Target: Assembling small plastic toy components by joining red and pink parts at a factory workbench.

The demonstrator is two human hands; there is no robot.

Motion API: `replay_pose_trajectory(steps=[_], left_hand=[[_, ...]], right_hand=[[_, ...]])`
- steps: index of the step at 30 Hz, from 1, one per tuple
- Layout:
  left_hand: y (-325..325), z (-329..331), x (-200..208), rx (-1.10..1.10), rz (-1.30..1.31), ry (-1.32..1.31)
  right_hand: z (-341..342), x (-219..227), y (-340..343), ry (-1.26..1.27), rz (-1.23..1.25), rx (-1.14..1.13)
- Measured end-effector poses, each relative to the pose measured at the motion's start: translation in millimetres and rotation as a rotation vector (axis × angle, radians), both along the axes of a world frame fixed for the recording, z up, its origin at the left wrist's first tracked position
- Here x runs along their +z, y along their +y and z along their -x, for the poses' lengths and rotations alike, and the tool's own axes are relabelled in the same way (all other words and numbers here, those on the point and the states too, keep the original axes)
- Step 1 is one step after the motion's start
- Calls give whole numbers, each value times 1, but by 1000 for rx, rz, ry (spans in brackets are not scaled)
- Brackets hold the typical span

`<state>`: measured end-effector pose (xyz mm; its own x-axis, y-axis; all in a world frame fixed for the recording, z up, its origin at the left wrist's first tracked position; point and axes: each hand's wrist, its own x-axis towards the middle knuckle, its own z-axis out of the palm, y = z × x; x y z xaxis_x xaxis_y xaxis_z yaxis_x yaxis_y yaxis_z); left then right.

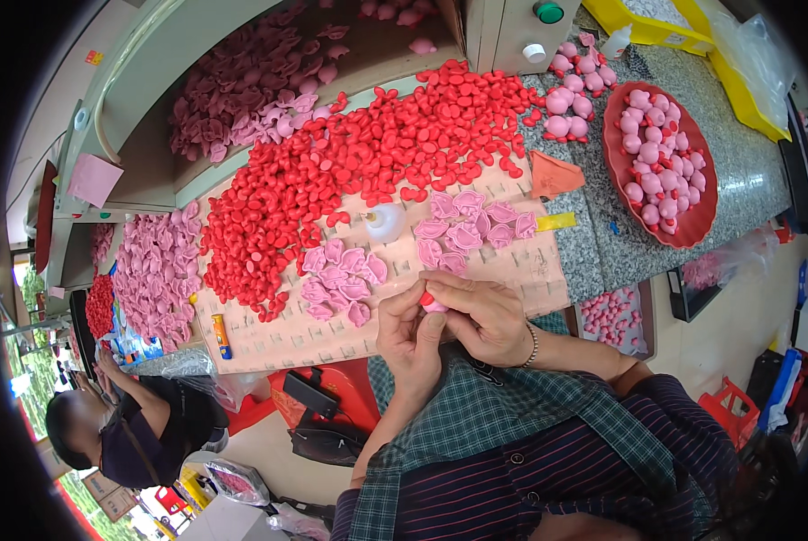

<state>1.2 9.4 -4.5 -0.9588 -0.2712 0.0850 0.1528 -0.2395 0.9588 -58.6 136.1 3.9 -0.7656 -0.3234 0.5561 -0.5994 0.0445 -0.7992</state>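
Observation:
My left hand (410,335) and my right hand (481,316) meet over the near edge of the table, both pinching one small pink toy piece (435,306) with a small red part (427,298) at its top. Just beyond my hands lie two small groups of pink shaped pieces (343,281) (469,227) on a pale cardboard sheet (512,266). A small white glue bottle (384,222) stands between them. A wide heap of small red parts (368,162) spreads across the sheet behind.
A red oval basket (698,221) at the right holds round pink pieces; more lie beside it (571,99). Pink pieces pile at the left (156,270) and in a grey bin (251,86) at the back. Another person (124,433) sits at lower left. Yellow trays (656,27) stand at the far right.

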Motion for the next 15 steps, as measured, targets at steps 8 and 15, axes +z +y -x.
replay_pose_trajectory(steps=[8, 15], left_hand=[[1, 0, -2, 8, -23, -34], [-3, 3, 0, -34, -20, -34]], right_hand=[[-3, -4, -2, 7, -15, -55], [0, -2, -3, -1, 8, -58]])
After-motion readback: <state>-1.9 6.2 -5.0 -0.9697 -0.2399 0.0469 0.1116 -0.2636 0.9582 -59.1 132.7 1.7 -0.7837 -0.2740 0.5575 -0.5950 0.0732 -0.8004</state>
